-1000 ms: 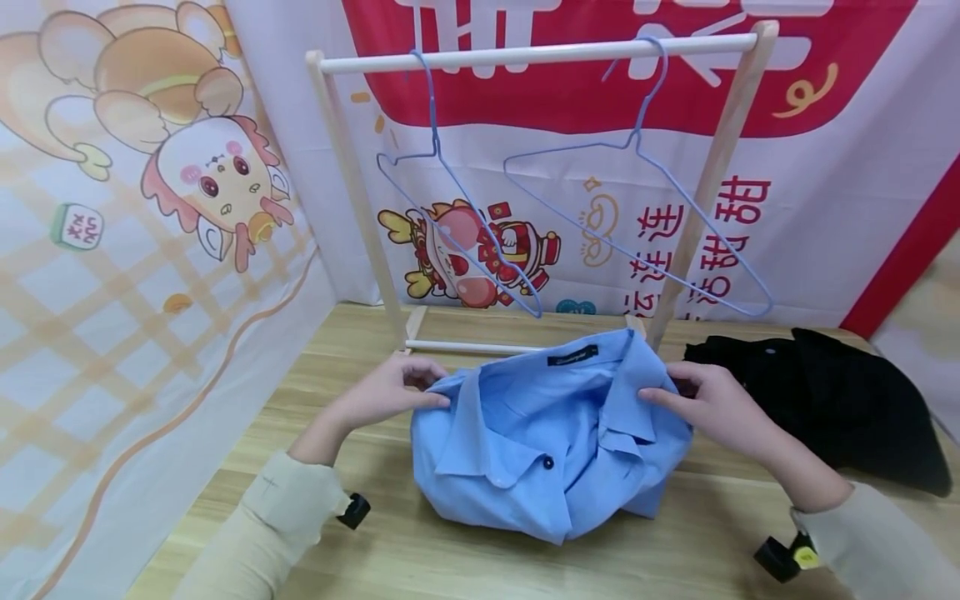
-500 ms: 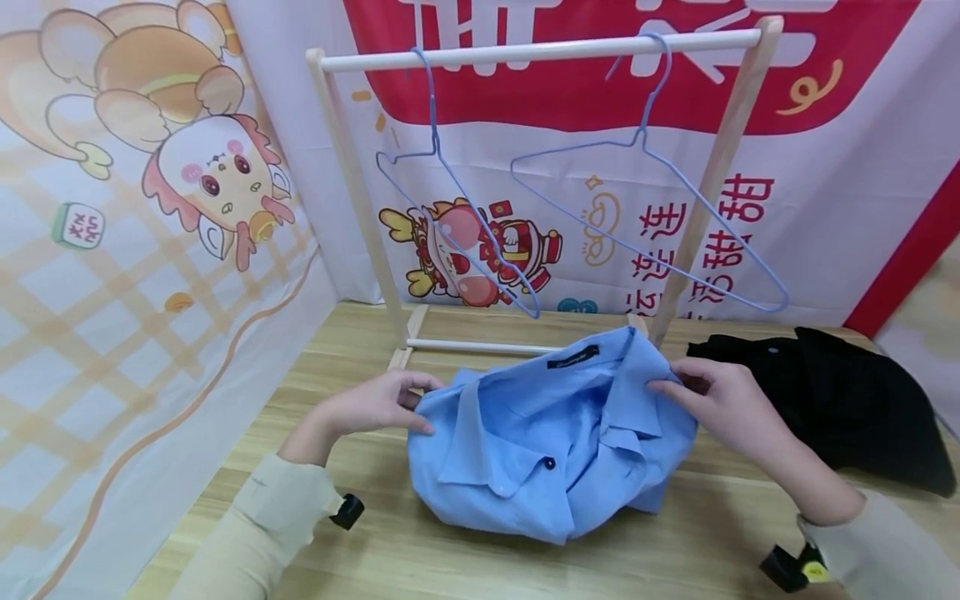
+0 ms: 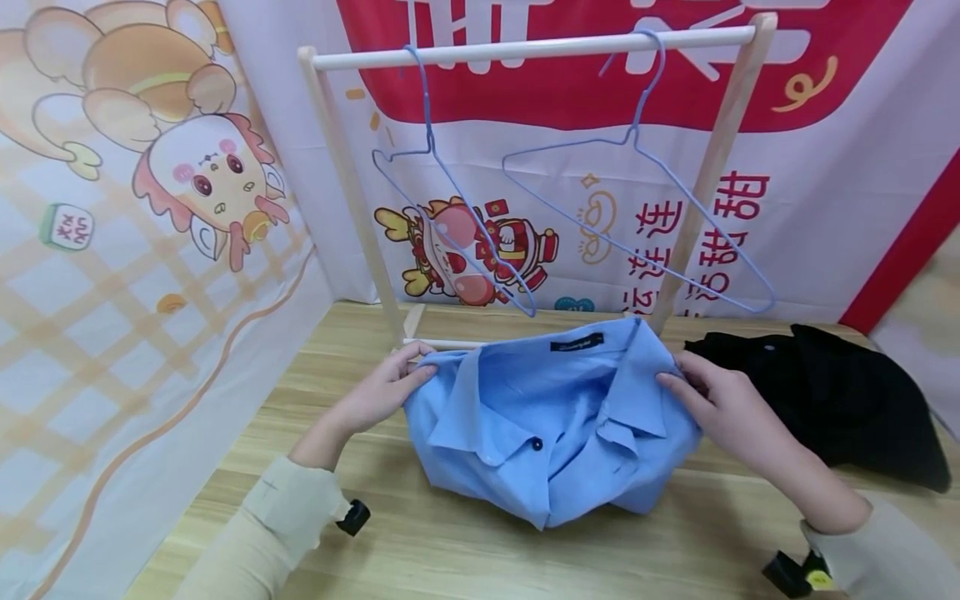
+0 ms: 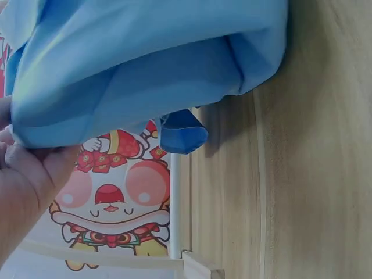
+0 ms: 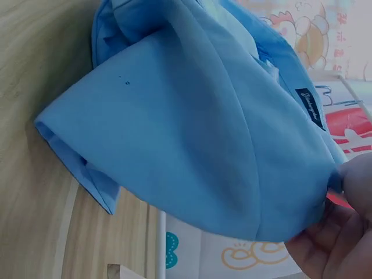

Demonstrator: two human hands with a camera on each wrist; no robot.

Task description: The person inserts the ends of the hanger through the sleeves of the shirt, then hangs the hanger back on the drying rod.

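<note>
A light blue collared shirt [image 3: 450,417] with a dark label inside its neck and one dark button showing is held up at both shoulders. My left hand [image 3: 390,387] pinches the left shoulder between thumb and fingers. On the other side, my right hand [image 3: 716,392] pinches the right shoulder. The collar stands spread, its opening facing up. In the left wrist view, the shirt's folded body [image 4: 174,75] droops over the wooden table. The right wrist view has the other shoulder's cloth [image 5: 192,133] hanging in a loose fold from the fingers.
Behind the shirt stands a wooden rack with a white rail [image 3: 525,54]. Two blue wire hangers, one at left [image 3: 429,125] and one at right [image 3: 637,125], hang from it. A black garment [image 3: 840,408] lies at the table's right. Printed cloth walls close off the back and left.
The left hand let its grip on the shoulder slip outward, then took hold again higher up. The shirt's left shoulder has risen and its lower edge has lifted slightly.
</note>
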